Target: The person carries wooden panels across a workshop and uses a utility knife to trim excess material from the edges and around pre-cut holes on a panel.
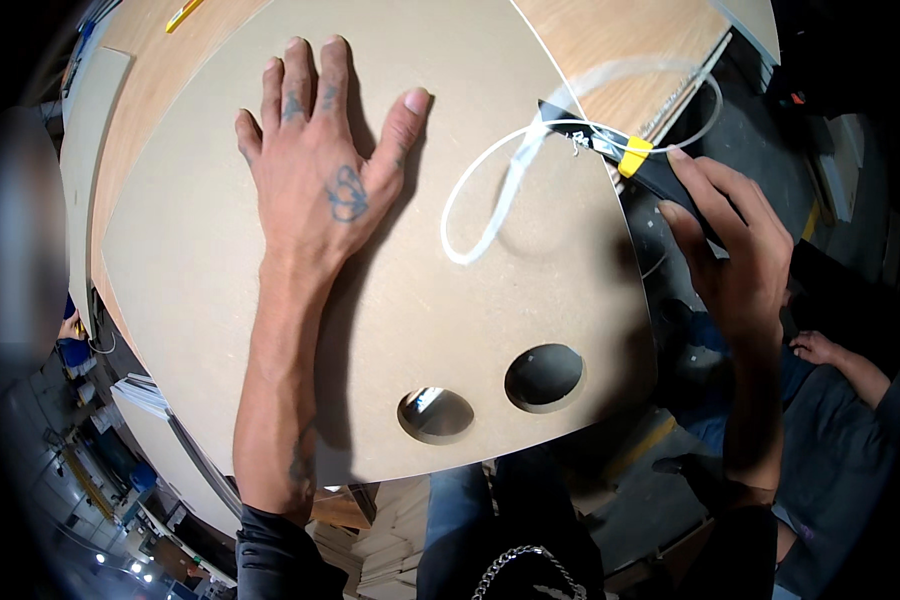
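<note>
My left hand [320, 185] lies flat on a large beige board [210, 330], its fingers spread and thumb out, holding nothing. At the board's right edge, my right hand [735, 235] is closed around a black utility knife with a yellow part [635, 157]. The knife points up and left, its dark tip over the board's edge. A thin white strip [510, 185] curls in loops around the knife, partly over the board and partly past its edge. I cannot make out exactly where the blade touches.
Two round holes [582, 400] pierce the board near its front edge. A wooden surface [635, 50] lies beneath the board, with a yellow tool [182, 15] on it at top left. Another person's hand [815, 347] shows at the right. Stacked panels [395, 550] stand low in front.
</note>
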`<state>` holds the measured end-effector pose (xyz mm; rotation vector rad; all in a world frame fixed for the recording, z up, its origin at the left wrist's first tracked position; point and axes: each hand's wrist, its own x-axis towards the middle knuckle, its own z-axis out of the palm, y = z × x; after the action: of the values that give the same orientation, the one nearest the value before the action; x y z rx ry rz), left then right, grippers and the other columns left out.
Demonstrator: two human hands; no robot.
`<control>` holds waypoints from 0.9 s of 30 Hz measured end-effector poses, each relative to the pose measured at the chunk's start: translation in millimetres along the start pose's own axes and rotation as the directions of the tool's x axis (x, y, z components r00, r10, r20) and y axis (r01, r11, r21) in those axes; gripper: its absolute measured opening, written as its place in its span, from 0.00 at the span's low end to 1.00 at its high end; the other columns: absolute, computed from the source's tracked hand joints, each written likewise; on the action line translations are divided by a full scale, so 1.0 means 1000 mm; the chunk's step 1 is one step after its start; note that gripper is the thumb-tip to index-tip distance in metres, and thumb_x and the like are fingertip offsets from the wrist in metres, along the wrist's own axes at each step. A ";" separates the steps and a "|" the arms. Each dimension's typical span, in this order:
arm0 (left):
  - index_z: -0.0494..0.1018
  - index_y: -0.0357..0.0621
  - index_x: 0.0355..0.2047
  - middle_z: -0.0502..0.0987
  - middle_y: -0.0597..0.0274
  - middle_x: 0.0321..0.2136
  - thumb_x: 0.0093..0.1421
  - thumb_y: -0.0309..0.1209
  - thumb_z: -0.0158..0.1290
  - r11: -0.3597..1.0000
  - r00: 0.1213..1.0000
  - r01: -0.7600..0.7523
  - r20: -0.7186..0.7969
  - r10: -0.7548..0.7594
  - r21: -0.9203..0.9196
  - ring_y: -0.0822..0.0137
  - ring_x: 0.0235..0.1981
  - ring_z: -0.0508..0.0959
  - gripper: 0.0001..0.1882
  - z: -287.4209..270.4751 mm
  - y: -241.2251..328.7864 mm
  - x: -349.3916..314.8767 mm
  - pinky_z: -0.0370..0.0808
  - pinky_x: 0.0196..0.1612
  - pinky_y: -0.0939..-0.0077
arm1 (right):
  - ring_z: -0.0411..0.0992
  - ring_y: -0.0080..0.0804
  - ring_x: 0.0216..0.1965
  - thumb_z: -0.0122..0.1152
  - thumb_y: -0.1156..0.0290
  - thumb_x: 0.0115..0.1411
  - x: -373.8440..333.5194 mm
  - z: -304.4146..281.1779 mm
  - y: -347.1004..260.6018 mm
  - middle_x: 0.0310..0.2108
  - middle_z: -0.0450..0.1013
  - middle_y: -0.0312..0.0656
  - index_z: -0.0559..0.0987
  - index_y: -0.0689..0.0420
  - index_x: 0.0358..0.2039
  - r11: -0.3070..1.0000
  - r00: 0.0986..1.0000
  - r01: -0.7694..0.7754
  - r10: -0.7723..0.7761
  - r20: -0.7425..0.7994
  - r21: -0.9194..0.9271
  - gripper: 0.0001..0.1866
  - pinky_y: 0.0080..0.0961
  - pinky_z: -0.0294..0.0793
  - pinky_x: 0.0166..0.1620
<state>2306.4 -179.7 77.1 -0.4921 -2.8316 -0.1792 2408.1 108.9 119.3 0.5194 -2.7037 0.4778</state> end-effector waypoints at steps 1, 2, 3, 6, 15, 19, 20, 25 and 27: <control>0.58 0.36 0.58 0.55 0.36 0.58 0.55 0.63 0.40 1.000 1.000 0.005 -0.003 -0.005 0.003 0.42 0.62 0.52 0.44 -0.001 0.000 0.000 0.43 0.60 0.39 | 0.73 0.38 0.32 0.64 0.72 0.50 0.007 0.000 0.000 0.34 0.74 0.46 0.78 0.59 0.42 1.000 1.000 -0.023 0.023 0.018 -0.017 0.17 0.28 0.73 0.35; 0.59 0.38 0.58 0.56 0.38 0.59 0.55 0.65 0.38 1.000 1.000 0.018 -0.008 -0.018 0.023 0.45 0.62 0.52 0.44 0.000 0.001 0.000 0.43 0.61 0.41 | 0.73 0.38 0.32 0.63 0.72 0.51 0.013 0.002 0.000 0.34 0.74 0.46 0.78 0.59 0.41 0.998 0.998 -0.047 0.048 0.036 -0.035 0.16 0.27 0.73 0.36; 0.60 0.41 0.58 0.57 0.41 0.59 0.54 0.67 0.36 0.999 0.999 0.032 -0.014 -0.032 0.043 0.47 0.63 0.53 0.45 0.000 0.001 0.000 0.43 0.62 0.44 | 0.73 0.39 0.32 0.63 0.71 0.51 0.019 0.005 0.000 0.34 0.74 0.46 0.79 0.59 0.41 0.997 0.998 -0.051 0.052 0.029 -0.050 0.15 0.28 0.73 0.36; 0.58 0.40 0.59 0.55 0.42 0.60 0.55 0.63 0.40 0.997 0.997 0.059 0.038 -0.061 0.041 0.47 0.63 0.51 0.43 -0.007 0.004 0.000 0.42 0.62 0.45 | 0.73 0.39 0.32 0.62 0.69 0.52 0.038 0.015 0.002 0.33 0.75 0.46 0.80 0.59 0.40 0.995 0.997 -0.071 0.072 0.002 -0.071 0.14 0.28 0.73 0.36; 0.56 0.38 0.59 0.52 0.40 0.61 0.56 0.55 0.47 0.993 0.991 0.106 0.082 -0.102 -0.046 0.45 0.63 0.50 0.40 -0.020 0.009 0.002 0.41 0.61 0.42 | 0.74 0.36 0.31 0.63 0.66 0.52 0.089 0.033 0.015 0.32 0.76 0.44 0.80 0.57 0.39 0.997 0.997 -0.064 0.062 -0.050 -0.042 0.14 0.26 0.73 0.33; 0.56 0.34 0.58 0.52 0.36 0.60 0.55 0.53 0.48 0.991 0.993 0.098 0.068 -0.092 -0.093 0.40 0.62 0.49 0.40 -0.019 0.006 0.002 0.41 0.59 0.36 | 0.74 0.35 0.30 0.62 0.64 0.53 0.110 0.043 0.027 0.31 0.76 0.43 0.80 0.58 0.38 0.999 0.998 -0.042 0.041 -0.041 -0.031 0.14 0.25 0.73 0.32; 0.56 0.34 0.58 0.52 0.35 0.60 0.55 0.53 0.48 0.990 0.993 0.099 0.072 -0.092 -0.097 0.40 0.62 0.49 0.40 -0.020 0.006 0.003 0.41 0.58 0.36 | 0.74 0.35 0.30 0.61 0.64 0.54 0.116 0.045 0.029 0.31 0.76 0.43 0.80 0.59 0.38 0.999 0.998 -0.046 0.045 -0.034 -0.021 0.15 0.25 0.72 0.32; 0.54 0.41 0.61 0.50 0.43 0.62 0.55 0.54 0.49 0.987 0.986 0.128 0.120 -0.115 -0.102 0.48 0.64 0.48 0.41 -0.022 0.008 0.005 0.39 0.61 0.45 | 0.74 0.34 0.29 0.59 0.61 0.55 0.145 0.054 0.051 0.31 0.76 0.43 0.80 0.58 0.39 1.000 1.000 0.025 -0.025 -0.015 -0.005 0.16 0.25 0.72 0.33; 0.54 0.40 0.61 0.51 0.42 0.62 0.54 0.53 0.50 0.985 0.986 0.133 0.120 -0.119 -0.111 0.47 0.64 0.48 0.41 -0.024 0.008 0.006 0.39 0.61 0.44 | 0.74 0.34 0.29 0.59 0.60 0.56 0.156 0.059 0.059 0.31 0.76 0.42 0.80 0.57 0.40 0.998 0.998 0.059 -0.059 -0.018 0.008 0.16 0.25 0.72 0.34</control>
<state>2309.5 -174.8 101.9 -0.3569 -2.9777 -0.3572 2231.9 92.3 113.2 0.5924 -2.6623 0.4758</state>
